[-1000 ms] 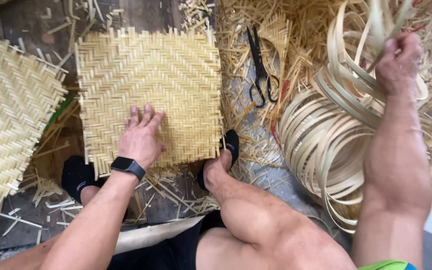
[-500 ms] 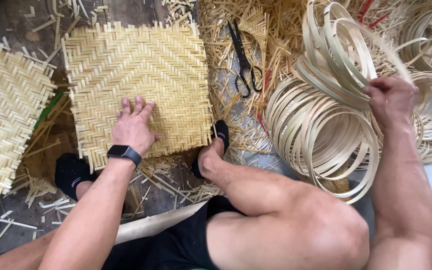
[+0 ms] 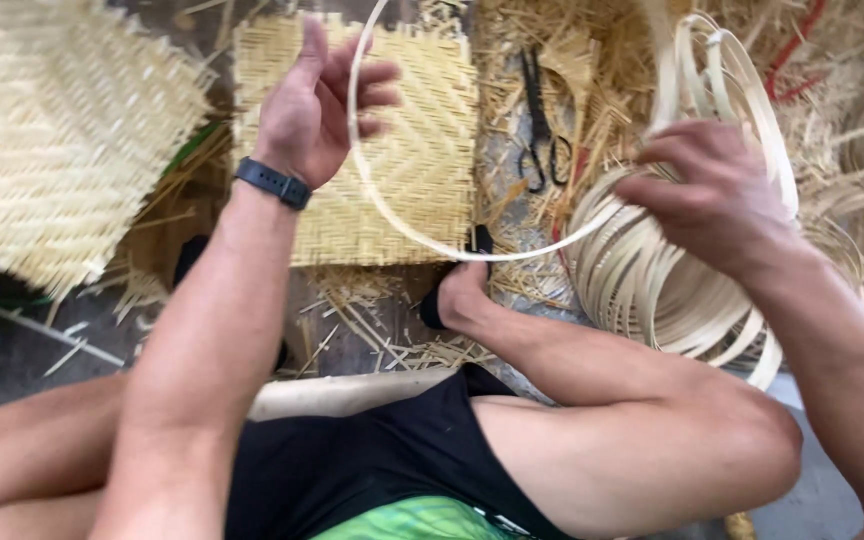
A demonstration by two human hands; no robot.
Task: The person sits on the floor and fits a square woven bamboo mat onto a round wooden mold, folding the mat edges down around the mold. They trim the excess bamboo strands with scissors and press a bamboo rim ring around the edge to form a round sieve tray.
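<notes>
A: what's the strip like?
B: thin, pale bamboo strip (image 3: 422, 235), curving in a loop between both hands. Right hand (image 3: 717, 195) pinches one end, left hand (image 3: 317, 105) is open beside it, above the woven mat (image 3: 422, 150).

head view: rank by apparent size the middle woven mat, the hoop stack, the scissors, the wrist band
1-2. hoop stack and middle woven mat: look alike, both partly covered by hands, unranked.
3. scissors.
4. wrist band, though nearer the camera.

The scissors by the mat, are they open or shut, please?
Shut: the scissors lie flat on the straw, blades together, handles side by side.
</notes>
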